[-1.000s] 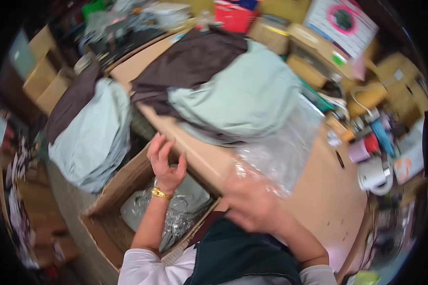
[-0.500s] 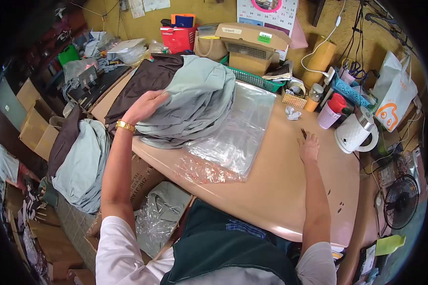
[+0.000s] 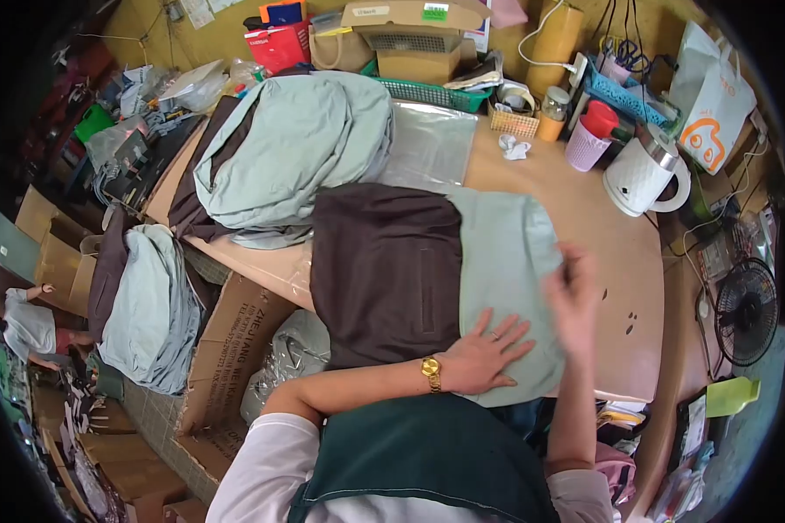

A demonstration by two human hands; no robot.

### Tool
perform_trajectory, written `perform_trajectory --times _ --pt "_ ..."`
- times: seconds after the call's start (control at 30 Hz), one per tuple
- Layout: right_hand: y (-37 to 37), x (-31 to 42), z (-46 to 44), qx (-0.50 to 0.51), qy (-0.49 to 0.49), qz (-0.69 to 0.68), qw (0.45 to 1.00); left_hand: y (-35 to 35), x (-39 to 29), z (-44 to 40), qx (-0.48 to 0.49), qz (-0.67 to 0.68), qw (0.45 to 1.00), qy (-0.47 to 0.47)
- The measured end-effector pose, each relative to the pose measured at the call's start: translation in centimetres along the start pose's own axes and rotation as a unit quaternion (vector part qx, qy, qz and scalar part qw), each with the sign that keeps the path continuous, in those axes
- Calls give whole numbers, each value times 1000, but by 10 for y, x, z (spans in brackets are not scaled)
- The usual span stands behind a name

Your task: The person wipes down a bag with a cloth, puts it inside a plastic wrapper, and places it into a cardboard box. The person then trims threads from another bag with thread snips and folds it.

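A folded garment, dark brown on its left part [image 3: 384,270] and pale green on its right [image 3: 501,261], lies flat in front of me. My left hand [image 3: 484,359], with a gold watch at the wrist, rests on the pale green part, fingers spread. At the garment's right edge is my right hand [image 3: 571,301], blurred, so its fingers and anything between them are hard to make out. Behind and to the left lies a pile of pale green and brown garments [image 3: 296,148], partly over clear plastic bags [image 3: 432,144].
An open carton [image 3: 227,357] with plastic-wrapped things stands below the table's left edge. More garments [image 3: 148,305] hang beside it. A white kettle [image 3: 641,174], a pink cup [image 3: 587,144] and a fan [image 3: 746,309] are at the right. Another person [image 3: 30,322] is at the far left.
A brown and pale green garment now lies in front of me. My left hand has moved from the pile onto it; my right hand has come nearer, to its edge.
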State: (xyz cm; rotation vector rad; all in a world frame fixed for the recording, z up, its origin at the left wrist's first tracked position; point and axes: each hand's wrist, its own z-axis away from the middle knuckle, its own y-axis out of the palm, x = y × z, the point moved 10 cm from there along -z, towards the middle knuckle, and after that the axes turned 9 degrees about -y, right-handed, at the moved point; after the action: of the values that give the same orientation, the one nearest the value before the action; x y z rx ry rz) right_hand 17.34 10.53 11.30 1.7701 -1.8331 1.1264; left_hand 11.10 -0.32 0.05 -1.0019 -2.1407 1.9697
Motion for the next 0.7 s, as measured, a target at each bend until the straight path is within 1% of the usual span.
perform_trajectory --times 0.03,0.07,0.1,0.13,0.17,0.2,0.23,0.27,0.3,0.33,0.37,0.4,0.43,0.47,0.5,0.53,0.57,0.63,0.7 --pt "22 -5 16 66 62 44 995 -5 -14 1 -14 51 997 50" --pt "36 -14 35 132 125 87 979 -7 -13 4 -8 56 997 51" --pt "31 -30 51 128 130 90 979 -25 -6 4 15 49 998 36" --pt "28 -55 67 185 87 213 955 -43 3 5 38 40 998 22" --pt "23 -70 78 240 44 332 911 -71 19 9 -6 23 1000 -13" --pt "8 -75 78 238 49 336 910 -96 38 19 -78 1 996 -51" --pt "-3 -76 77 243 61 287 925 -106 67 34 -121 55 988 -81" --pt "-9 -73 76 245 74 237 937 -125 92 47 -145 176 966 -121" --pt "-17 -73 71 244 170 185 937 -157 105 63 -220 227 934 -169" --pt "-22 -69 61 242 176 188 936 -176 118 84 -270 263 895 -238" --pt "-17 -65 53 282 156 188 928 -211 109 100 -335 274 862 -265" --pt "-10 -62 43 323 133 188 918 -246 89 119 -425 312 810 -257" --pt "1 -52 27 292 108 165 936 -282 60 140 -543 217 795 -159" --pt "17 -39 10 270 82 139 949 -310 24 152 -498 86 854 -125" --pt "35 -27 -6 250 53 110 960 -325 -2 162 -476 39 877 -63" --pt "55 -25 -17 248 23 112 962 -330 -22 165 -445 32 895 -3" --pt "77 -27 -26 246 -10 112 963 -330 -31 163 -410 51 910 25" --pt "115 -41 -39 239 -26 124 963 -325 -38 159 -354 95 929 58" --pt "140 -48 -44 185 -50 133 972 -318 -38 156 -318 133 936 67"
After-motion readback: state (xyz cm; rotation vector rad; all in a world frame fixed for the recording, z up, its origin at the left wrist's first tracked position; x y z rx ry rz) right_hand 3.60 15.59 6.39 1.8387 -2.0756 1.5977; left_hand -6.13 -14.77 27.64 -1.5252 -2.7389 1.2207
